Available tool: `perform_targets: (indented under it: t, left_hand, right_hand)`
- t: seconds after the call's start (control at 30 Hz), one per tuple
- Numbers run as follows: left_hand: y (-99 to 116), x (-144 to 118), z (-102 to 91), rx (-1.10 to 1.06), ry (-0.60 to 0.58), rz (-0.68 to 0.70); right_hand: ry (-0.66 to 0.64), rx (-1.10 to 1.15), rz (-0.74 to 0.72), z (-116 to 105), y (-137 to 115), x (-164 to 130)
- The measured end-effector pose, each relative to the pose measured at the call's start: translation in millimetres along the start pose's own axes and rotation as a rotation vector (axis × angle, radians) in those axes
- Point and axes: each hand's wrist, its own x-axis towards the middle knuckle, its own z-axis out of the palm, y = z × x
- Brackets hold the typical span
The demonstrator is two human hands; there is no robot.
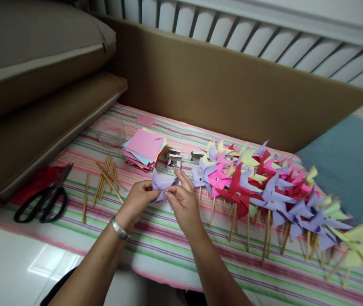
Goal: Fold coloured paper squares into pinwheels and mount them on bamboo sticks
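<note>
Between my two hands is a purple paper pinwheel head (161,183), its blades partly folded in. My left hand (139,197) pinches its left side, with a silver bracelet (119,228) on that wrist. With thumb and forefinger, my right hand (184,203) grips the paper's right edge while its other fingers stick up. Just beyond the hands lie small open boxes (174,160) with something shiny inside. A stack of coloured paper squares (144,144), pink on top, sits behind my left hand. Several thin wooden sticks (106,178) lie to the left.
Finished pinwheels (238,193) on sticks crowd the right side of the striped cloth (162,255). Black-handled scissors (42,204) lie at left beside a red bag (36,185). A clear round container (111,131) stands behind. A brown board (219,85) and cushions (56,102) border the cloth.
</note>
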Motion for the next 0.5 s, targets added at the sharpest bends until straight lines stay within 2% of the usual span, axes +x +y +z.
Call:
perform_targets:
  t: [0.5]
  left_hand:
    - [-0.8,-0.8,-2.6,0.043,-0.01,0.016]
  right_hand:
    - [0.024,-0.023,0.081,1.1,0.8,-0.3]
